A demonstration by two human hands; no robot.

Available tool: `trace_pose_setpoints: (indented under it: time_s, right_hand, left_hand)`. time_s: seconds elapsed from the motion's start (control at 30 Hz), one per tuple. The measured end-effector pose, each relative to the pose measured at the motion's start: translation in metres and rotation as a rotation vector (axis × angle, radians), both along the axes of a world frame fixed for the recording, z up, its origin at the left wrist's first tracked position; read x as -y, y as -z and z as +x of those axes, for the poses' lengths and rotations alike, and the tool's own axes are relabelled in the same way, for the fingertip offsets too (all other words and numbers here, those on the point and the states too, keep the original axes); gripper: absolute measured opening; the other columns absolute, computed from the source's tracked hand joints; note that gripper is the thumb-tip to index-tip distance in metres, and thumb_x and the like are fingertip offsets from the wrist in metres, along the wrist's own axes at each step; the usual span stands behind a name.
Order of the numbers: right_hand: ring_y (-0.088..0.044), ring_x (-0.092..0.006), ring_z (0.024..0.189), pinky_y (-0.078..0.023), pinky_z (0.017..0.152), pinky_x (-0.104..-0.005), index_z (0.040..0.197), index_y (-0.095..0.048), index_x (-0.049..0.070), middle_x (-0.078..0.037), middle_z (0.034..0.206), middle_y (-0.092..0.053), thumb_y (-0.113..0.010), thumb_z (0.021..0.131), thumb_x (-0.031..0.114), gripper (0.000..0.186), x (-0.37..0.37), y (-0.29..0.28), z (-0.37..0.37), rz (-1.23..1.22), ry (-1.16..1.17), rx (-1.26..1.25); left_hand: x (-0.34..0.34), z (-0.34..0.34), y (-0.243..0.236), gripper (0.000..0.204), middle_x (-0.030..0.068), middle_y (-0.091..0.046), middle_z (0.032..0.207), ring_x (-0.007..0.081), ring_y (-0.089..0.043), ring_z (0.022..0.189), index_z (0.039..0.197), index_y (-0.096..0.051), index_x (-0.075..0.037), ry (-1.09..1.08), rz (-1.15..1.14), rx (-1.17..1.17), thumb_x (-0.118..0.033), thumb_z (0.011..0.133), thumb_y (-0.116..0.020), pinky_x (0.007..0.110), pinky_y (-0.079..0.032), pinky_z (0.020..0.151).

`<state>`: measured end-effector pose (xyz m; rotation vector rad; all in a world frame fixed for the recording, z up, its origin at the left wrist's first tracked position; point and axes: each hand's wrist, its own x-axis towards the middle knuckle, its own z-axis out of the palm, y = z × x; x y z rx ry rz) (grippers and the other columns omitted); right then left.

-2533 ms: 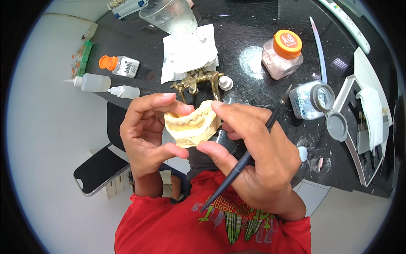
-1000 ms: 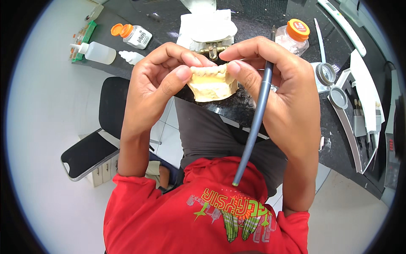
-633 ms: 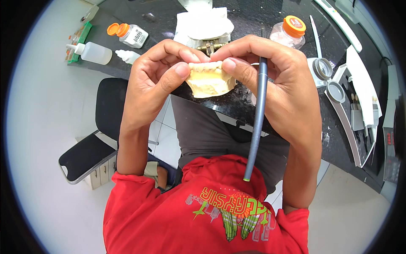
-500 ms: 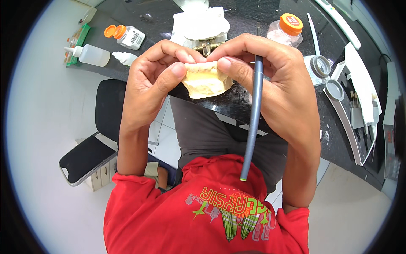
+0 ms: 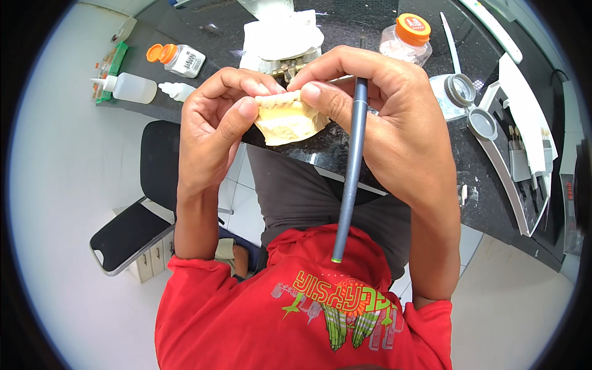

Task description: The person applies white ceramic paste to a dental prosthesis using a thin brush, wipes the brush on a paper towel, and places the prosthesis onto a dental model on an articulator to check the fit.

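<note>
Between my hands is a pale yellow dental cast (image 5: 288, 123), its row of teeth on top. My left hand (image 5: 213, 126) is closed on the cast's left side, thumb at the near face and fingers behind the teeth. My right hand (image 5: 401, 139) grips the right side, thumb near the top, while also holding a slim dark-blue brush (image 5: 348, 185) whose handle points down towards my red shirt; its tip is hard to make out. Just beyond the cast, a brass articulator (image 5: 290, 69) is partly hidden by my fingers, with white folded tissue (image 5: 277, 34) above it.
Black counter (image 5: 333, 154) around me holds a squeeze bottle (image 5: 134, 89), orange-capped bottle (image 5: 184, 60), pink-powder jar (image 5: 401, 49), open clear jar (image 5: 447, 95) and long case with brushes (image 5: 524, 160). A black chair (image 5: 132, 237) stands left; another person's arm (image 5: 239, 259) shows low behind me.
Since the earliest frame the cast has risen in the picture and turned upright, and the brush handle stands steeper. Over the last half second hands and cast shifted slightly left.
</note>
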<state>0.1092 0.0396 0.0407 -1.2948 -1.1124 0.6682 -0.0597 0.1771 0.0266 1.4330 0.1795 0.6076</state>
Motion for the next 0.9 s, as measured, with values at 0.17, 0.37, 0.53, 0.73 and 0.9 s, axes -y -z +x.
trace_pose_setpoints:
  time_s: [0.17,0.37,0.53,0.73,0.9]
  right_hand:
    - [-0.062,-0.0058,0.074,-0.048,0.064,-0.0207,0.095,-0.069,-0.004,-0.004,0.084,-0.068,-0.066,0.092,0.009,0.013,-0.0003,-0.0008,-0.0015,0.003,-0.008,-0.011]
    - [-0.061,-0.0053,0.073,-0.047,0.064,-0.0208,0.096,-0.070,-0.003,-0.003,0.080,-0.068,-0.067,0.092,0.012,0.016,0.0015,-0.0030,-0.0010,-0.020,-0.022,-0.040]
    - [-0.061,-0.0053,0.073,-0.046,0.064,-0.0206,0.097,-0.070,-0.003,-0.003,0.081,-0.068,-0.067,0.093,0.014,0.018,0.0013,-0.0035,0.0017,-0.023,-0.047,-0.032]
    - [-0.061,-0.0053,0.075,-0.046,0.066,-0.0203,0.097,-0.069,-0.003,-0.003,0.087,-0.069,-0.068,0.093,0.014,0.018,-0.0013,0.0003,0.0040,-0.025,-0.074,-0.037]
    - [-0.061,-0.0053,0.076,-0.047,0.066,-0.0207,0.097,-0.070,-0.002,-0.003,0.086,-0.069,-0.068,0.092,0.014,0.017,-0.0012,0.0003,0.0030,0.000,-0.082,-0.088]
  left_hand:
    - [0.0016,-0.0014,-0.0021,0.020,0.0141,-0.066,0.103,0.0166,-0.064,0.098,0.102,-0.062,0.002,-0.018,-0.025,-0.010,-0.015,0.094,-0.065,0.031,-0.050,0.091]
    - [0.0022,-0.0024,0.0063,0.024,0.0151,-0.067,0.105,0.0187,-0.065,0.102,0.105,-0.062,0.004,-0.013,-0.071,0.035,-0.018,0.096,-0.062,0.033,-0.051,0.092]
    - [0.0006,0.0001,0.0032,0.023,0.0149,-0.068,0.104,0.0180,-0.064,0.101,0.103,-0.064,0.004,0.001,-0.037,0.019,-0.018,0.096,-0.063,0.032,-0.050,0.092]
    - [-0.0018,0.0016,0.0053,0.021,0.0136,-0.068,0.102,0.0168,-0.064,0.099,0.101,-0.064,0.003,0.008,0.005,0.019,-0.017,0.095,-0.064,0.031,-0.050,0.091]
    - [-0.0024,0.0033,0.0059,0.021,0.0127,-0.068,0.101,0.0163,-0.064,0.098,0.100,-0.064,0.002,0.025,0.008,0.033,-0.018,0.095,-0.064,0.031,-0.049,0.091]
